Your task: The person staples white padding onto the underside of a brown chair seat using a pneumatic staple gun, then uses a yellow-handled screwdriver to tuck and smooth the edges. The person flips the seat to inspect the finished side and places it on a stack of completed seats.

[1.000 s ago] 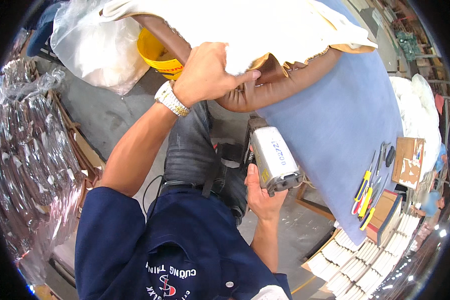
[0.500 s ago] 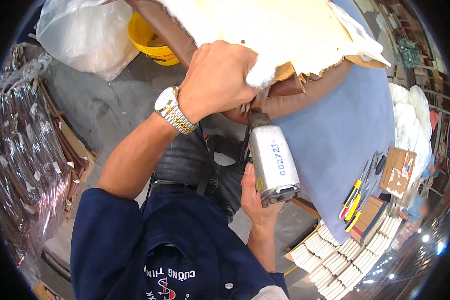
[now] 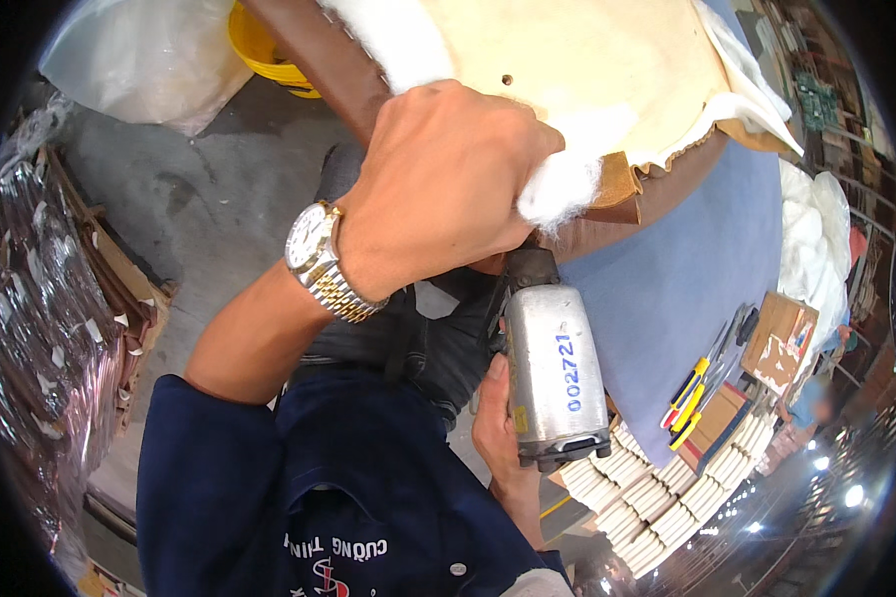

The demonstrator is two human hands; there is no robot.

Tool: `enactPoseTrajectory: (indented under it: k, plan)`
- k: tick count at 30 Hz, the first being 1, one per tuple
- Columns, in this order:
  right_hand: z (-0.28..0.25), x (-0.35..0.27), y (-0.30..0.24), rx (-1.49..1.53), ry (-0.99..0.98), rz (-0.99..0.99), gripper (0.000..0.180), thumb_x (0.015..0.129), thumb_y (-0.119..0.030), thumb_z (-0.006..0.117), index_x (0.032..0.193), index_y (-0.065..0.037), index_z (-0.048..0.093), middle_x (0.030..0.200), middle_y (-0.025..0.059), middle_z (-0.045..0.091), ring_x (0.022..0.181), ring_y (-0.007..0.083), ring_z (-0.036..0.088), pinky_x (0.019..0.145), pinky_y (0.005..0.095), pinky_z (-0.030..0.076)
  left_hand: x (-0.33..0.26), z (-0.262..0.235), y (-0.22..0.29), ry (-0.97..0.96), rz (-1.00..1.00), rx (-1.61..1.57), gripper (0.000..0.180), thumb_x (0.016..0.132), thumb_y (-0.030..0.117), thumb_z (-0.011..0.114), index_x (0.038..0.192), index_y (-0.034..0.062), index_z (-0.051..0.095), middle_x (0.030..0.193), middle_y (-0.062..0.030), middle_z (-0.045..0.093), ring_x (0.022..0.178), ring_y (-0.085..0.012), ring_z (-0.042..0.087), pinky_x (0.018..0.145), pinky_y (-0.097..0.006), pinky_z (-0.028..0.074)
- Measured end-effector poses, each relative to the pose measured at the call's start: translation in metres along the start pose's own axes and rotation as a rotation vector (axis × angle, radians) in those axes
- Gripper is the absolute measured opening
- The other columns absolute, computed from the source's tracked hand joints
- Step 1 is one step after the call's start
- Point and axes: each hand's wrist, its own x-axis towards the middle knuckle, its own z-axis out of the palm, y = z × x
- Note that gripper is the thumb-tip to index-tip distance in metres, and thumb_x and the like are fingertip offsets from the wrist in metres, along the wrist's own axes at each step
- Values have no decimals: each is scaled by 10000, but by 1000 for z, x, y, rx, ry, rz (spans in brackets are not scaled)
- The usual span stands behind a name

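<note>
A silver staple gun [image 3: 558,368] is held in my right hand [image 3: 495,423], whose fingers wrap its far side, mostly hidden. Its dark nose [image 3: 534,267] points up at the edge of a brown leather upholstered piece [image 3: 319,50]. My left hand [image 3: 448,189] is closed over that edge, gripping the leather cover, with its fingertips out of sight. White wadding [image 3: 562,189] sticks out beside its thumb. Over the piece lies a cream panel [image 3: 587,80] with one small hole, and a wavy, gathered leather edge runs along the right.
Under the piece is a blue-grey covered table [image 3: 687,269], holding yellow-handled tools [image 3: 695,393] and a brown box [image 3: 782,338]. Staple strips [image 3: 667,497] lie close by. A yellow bucket [image 3: 259,50], a plastic bag [image 3: 149,70] and wrapped brown pieces [image 3: 50,348] stand left.
My left hand and the staple gun now appear larger and slightly lower. The gun has shifted a little right and down, still in my right hand. The upholstered piece has shifted slightly right.
</note>
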Motion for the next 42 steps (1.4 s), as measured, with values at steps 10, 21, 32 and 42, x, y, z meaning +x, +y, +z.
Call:
enactPoseTrajectory:
  k: [10,21,32,42]
  plan:
    - [-37,7,7,40,-242,84,582,835,-201,832,1312,0,566,1098,155,752,976,231,753,836,352,583,-8,-5,0,-62,5,-107,328,673,203,829,963,65,764,817,-133,717,763,-373,670,711,-456,525]
    - [-1,16,32,586,86,-53,379,756,-57,794,1115,-16,679,1158,157,644,948,375,717,788,415,586,-14,-8,-12,152,178,-14,396,850,349,848,978,-4,726,828,-156,711,714,-300,686,684,-384,533]
    - [25,-41,39,978,161,292,314,886,-40,777,1162,53,660,1090,197,703,962,302,720,833,376,550,-2,-12,6,-59,-13,44,514,798,450,830,1115,56,738,1004,-212,731,919,-410,694,829,-458,557]
    - [36,-16,33,839,161,122,378,845,-26,796,1196,36,667,1155,185,672,986,284,726,841,361,569,-11,4,-6,42,-20,-48,401,747,246,845,1004,-30,709,1039,-211,713,932,-413,692,828,-451,558]
